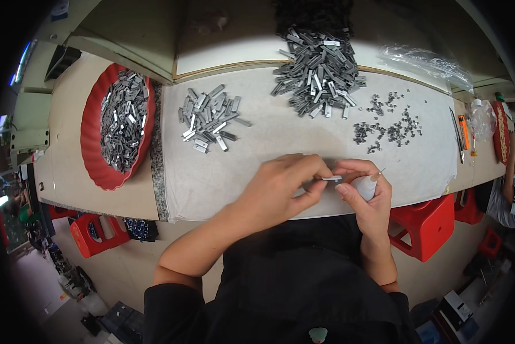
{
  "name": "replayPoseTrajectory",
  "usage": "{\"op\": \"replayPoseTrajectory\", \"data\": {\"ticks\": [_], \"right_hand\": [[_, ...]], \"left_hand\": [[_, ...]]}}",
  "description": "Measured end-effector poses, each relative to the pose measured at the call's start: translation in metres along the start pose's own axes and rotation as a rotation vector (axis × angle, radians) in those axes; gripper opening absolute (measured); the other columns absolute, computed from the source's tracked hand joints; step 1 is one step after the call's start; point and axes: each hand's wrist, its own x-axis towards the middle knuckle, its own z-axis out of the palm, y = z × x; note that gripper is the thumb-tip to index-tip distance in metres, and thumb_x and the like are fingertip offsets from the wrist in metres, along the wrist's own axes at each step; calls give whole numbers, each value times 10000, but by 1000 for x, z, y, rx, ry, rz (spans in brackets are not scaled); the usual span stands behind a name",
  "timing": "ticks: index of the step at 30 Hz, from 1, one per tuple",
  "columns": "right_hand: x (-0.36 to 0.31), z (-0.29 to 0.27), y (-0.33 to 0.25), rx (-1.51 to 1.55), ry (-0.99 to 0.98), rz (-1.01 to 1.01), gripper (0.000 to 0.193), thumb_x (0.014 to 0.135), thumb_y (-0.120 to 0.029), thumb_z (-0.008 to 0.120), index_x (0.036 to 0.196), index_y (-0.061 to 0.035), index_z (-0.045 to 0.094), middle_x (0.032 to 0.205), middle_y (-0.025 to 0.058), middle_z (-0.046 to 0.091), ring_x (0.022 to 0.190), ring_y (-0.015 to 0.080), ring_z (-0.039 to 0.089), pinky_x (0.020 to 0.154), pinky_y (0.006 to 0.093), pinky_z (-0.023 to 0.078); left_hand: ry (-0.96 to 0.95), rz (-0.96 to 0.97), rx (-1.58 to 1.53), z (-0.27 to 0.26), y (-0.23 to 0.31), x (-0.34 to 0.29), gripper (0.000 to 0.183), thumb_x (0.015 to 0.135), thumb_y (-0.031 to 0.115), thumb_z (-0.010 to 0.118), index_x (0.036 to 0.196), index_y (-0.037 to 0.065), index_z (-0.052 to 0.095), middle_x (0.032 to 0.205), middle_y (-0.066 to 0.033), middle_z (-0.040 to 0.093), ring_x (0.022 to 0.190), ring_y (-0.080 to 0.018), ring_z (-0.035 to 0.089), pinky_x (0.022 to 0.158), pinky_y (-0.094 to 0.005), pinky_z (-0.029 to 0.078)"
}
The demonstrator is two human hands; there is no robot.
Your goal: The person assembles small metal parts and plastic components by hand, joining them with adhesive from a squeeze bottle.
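Note:
Just in front of my body, my left hand [286, 186] pinches a small silver metal piece [332, 178] between thumb and fingertips. My right hand [371, 198] is closed around a small white squeeze bottle [365, 187], whose thin needle tip points up and to the right. The right thumb and forefinger meet the metal piece's right end; whether they grip it too I cannot tell. Beyond the left hand lies a loose pile of similar metal pieces [209, 117]. Tiny metal parts [403, 129] are scattered on the white sheet beyond my right hand.
A large heap of grey metal pieces [320, 74] spills from under the shelf. To the left sits a red scalloped tray [91, 143] full of pieces. An orange-handled tool [464, 132] and a plastic bag [426, 60] lie at right; a red stool [426, 226] stands below the table edge.

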Motion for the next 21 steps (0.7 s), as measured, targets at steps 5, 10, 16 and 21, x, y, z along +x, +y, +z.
{"op": "replayPoseTrajectory", "data": {"ticks": [5, 10, 16, 21], "right_hand": [[-2, 1, 8, 111, -2, 39, 165, 727, 14, 615, 882, 21, 558, 738, 44, 567, 625, 74, 489, 579, 198, 391], [-3, 10, 8, 652, -132, 233, 130, 734, -24, 615, 832, 17, 539, 692, 53, 550, 582, 95, 486, 537, 219, 392], [-1, -6, 11, 175, 9, -180, 292, 757, 7, 535, 1031, 13, 435, 950, 93, 424, 772, 118, 490, 586, 233, 406], [-9, -17, -7, -98, 15, -157, 345, 762, 20, 517, 1091, 25, 412, 1008, 117, 394, 825, 162, 513, 667, 266, 448]], "left_hand": [[-21, -19, -346, 7, -3, -2, 166, 687, -12, 626, 845, 36, 604, 763, -54, 595, 694, -148, 569, 610, -257, 437], [-26, 74, -547, 6, -13, -1, 181, 700, -17, 637, 872, 28, 608, 815, -87, 610, 759, -146, 576, 655, -268, 447], [34, -192, -738, 8, -9, -7, 154, 736, -19, 603, 889, -4, 592, 891, -125, 613, 851, -170, 577, 733, -261, 450], [116, -103, -612, 8, -24, -10, 171, 749, -26, 589, 919, -23, 578, 892, -124, 614, 822, -163, 579, 735, -261, 447]]}}
